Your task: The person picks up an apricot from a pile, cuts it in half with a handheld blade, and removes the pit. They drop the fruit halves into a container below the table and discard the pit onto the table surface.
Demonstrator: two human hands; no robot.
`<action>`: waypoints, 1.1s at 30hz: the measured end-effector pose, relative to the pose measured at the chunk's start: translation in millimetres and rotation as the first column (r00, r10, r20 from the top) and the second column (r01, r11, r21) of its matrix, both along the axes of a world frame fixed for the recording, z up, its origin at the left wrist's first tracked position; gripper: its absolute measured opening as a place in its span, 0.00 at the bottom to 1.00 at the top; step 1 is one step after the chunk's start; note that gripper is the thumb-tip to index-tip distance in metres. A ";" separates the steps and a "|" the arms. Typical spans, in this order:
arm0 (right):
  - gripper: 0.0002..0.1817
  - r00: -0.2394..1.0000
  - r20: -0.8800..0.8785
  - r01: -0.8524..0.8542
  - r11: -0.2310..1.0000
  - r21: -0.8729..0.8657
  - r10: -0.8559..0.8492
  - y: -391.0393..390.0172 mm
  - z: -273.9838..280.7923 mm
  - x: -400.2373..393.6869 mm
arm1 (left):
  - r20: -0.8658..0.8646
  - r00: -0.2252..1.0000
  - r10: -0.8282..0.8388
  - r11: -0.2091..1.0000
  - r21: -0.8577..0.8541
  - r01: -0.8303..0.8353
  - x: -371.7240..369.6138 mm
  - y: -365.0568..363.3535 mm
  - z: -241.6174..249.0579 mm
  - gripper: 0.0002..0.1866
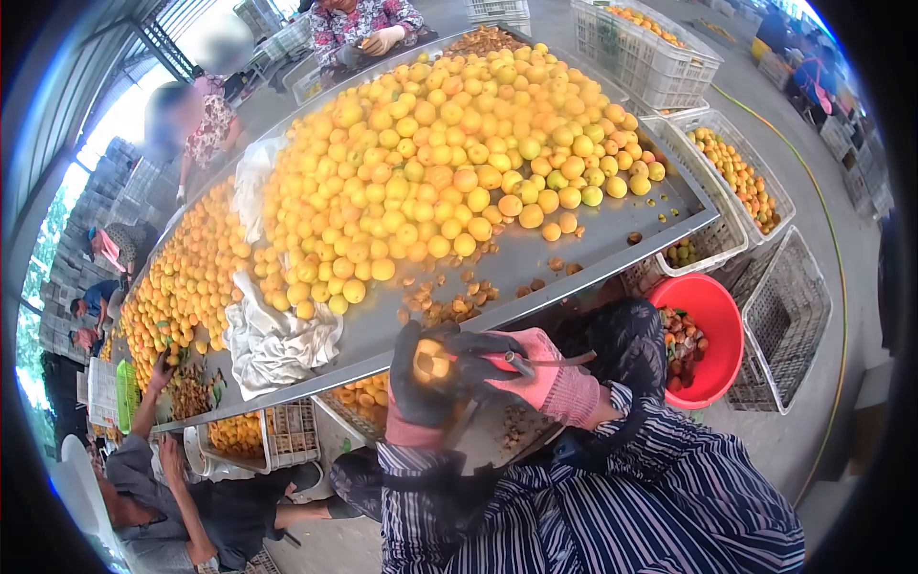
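My left hand (421, 383), in a dark-coated glove, is closed around an orange-yellow apricot (432, 362) that seems to be cut open. Beside it, my right hand (521, 371), in a pink glove with dark-coated fingers, grips a thin metal tool (564, 361) with a red part near the fingers. The tool's working end is hidden by the fingers. Both hands are close together in front of the near edge of a metal table (598, 253). A large heap of whole apricots (411, 172) covers much of it, and pitted apricot pieces (454, 298) lie near the edge.
A red basin (703, 335) with fruit scraps stands at my right, next to a plastic crate (786, 320). Crumpled white cloth (277, 335) lies on the table. A co-worker (191, 507) sits at my left. A yellow hose (834, 239) crosses the floor.
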State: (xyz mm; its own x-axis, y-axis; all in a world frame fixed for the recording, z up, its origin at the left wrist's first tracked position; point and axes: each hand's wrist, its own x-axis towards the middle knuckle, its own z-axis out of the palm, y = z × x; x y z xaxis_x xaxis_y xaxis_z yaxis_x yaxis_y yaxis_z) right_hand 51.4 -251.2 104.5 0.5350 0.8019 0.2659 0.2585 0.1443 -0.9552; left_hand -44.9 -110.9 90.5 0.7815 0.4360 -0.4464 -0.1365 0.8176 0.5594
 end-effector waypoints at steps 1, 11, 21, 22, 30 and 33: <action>0.20 0.996 -0.093 -0.008 1.000 0.003 0.008 0.5 6.2 -0.5 | 0.000 1.000 -0.004 1.000 0.004 0.004 3.0 1.0 -6.2 0.26; 0.18 0.975 0.016 0.220 0.976 0.003 -0.220 -4.4 -14.2 11.6 | -0.040 0.990 0.136 0.991 -0.014 -0.136 20.9 6.2 -88.4 0.33; 0.18 0.977 -0.186 0.110 0.994 0.010 -0.106 -10.7 20.4 22.8 | 0.053 0.998 -0.018 0.870 0.492 -0.010 42.9 -13.8 -13.1 0.26; 0.19 0.983 -0.162 0.079 0.997 -0.017 -0.081 -10.6 22.6 23.3 | 0.027 0.999 0.025 0.434 0.900 -0.035 41.1 -12.8 -18.9 0.23; 0.23 0.945 0.095 0.310 0.950 0.037 -0.312 -9.9 -10.2 29.6 | -0.063 0.996 0.070 0.040 0.997 0.060 42.1 -1.9 -31.7 0.22; 0.14 0.713 -0.697 -0.039 0.997 0.066 0.074 -10.3 -10.7 63.7 | -0.138 0.989 -0.049 0.361 0.921 0.146 40.6 10.1 -47.1 0.19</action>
State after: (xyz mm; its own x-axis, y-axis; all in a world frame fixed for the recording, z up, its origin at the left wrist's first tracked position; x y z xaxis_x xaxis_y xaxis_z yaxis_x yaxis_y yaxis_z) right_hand 115.0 -261.5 93.8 0.5362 0.8341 -0.1298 -0.4897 0.1822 -0.8526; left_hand -4.2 -100.9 43.4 0.8347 0.5349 0.1312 -0.0130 -0.2190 0.9756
